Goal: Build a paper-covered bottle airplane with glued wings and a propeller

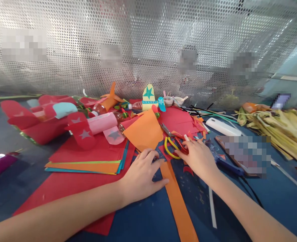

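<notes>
My left hand (143, 174) lies with fingers bent but apart over the upper end of an orange paper strip (180, 205). Its thumb reaches the strip's left edge, and the hand grips nothing. My right hand (200, 156) is closed around the handles of a pair of scissors (172, 148), one loop yellow and the other red. The scissors' dark blades point away to the upper left, beside a larger orange paper sheet (147, 131). A small white piece (186, 137) shows at the right fingertips; I cannot make out what it is.
Stacked coloured paper (83, 166) lies left. Behind it are decorated bottles (103, 122) and a red paper-covered holder (45, 129). On the right are a glue gun (229, 166), a phone (246, 154), a white tool (224, 127) and dried husks (281, 129). Perforated metal (153, 40) stands behind.
</notes>
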The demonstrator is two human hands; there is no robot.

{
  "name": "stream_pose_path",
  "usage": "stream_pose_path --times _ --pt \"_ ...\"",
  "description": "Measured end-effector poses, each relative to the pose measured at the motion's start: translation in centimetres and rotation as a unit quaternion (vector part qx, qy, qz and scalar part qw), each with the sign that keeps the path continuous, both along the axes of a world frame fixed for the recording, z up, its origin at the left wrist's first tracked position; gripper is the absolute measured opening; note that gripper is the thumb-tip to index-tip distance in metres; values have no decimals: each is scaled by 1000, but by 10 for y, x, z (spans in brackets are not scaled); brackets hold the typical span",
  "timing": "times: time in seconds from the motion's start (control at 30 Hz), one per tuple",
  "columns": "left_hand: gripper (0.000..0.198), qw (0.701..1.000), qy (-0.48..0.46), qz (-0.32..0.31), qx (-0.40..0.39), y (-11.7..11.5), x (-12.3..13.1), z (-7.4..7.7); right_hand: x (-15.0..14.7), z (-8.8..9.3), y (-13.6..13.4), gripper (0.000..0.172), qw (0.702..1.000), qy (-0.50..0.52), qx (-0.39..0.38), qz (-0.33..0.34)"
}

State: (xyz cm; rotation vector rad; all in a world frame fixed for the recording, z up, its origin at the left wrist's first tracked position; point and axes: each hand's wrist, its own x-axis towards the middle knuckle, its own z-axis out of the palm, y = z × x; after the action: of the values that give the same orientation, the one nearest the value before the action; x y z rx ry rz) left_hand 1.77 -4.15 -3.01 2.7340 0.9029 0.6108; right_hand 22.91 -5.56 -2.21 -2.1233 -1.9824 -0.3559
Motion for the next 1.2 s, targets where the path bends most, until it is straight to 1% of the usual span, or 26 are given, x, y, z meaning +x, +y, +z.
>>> stream_pose_path --times 0.13,0.27,0.47,0.53,0.6,0.67,0.73,0.87,0.97,1.03,1.07,1.13,1.2 --pt "32 999 -28 -19 -16 1 -1 -1 -2 3 -1 20 999 14 -25 -20" --pt "30 998 -41 -38 -26 2 -2 -3 -5 6 -5 14 997 36 -46 -42" --pt "35 997 -38 -57 -28 3 -3 -5 -7 11 -9 18 990 93 -91 -56" --pt "36 997 -46 -55 -41 4 -3 -5 -4 13 -8 21 984 131 -108 -44" --pt "38 996 -55 -51 -56 5 -3 -4 1 16 -5 19 974 181 -134 -18" --pt "38 994 -66 -55 -65 7 -2 -4 5 18 -3 19 957 236 -166 6" --pt "37 992 -84 -67 -64 7 -2 -5 8 18 -2 22 942 283 -182 11" --pt "38 984 -118 -103 -88 8 -3 -6 10 16 -3 16 914 372 -160 13" --pt "40 975 -148 -102 -134 7 -4 -6 10 17 -5 15 874 458 -153 46" --pt "42 960 -184 -78 -196 8 -5 -5 10 18 -6 19 851 499 -149 65" --pt "45 947 -208 -61 -238 9 -5 -5 10 17 -7 22 843 514 -140 74" --pt "50 908 -259 -27 -329 13 -5 -4 9 15 -8 27 829 540 -105 99" --pt "53 863 -299 3 -408 17 -4 -2 7 10 -10 37 812 563 -72 133"
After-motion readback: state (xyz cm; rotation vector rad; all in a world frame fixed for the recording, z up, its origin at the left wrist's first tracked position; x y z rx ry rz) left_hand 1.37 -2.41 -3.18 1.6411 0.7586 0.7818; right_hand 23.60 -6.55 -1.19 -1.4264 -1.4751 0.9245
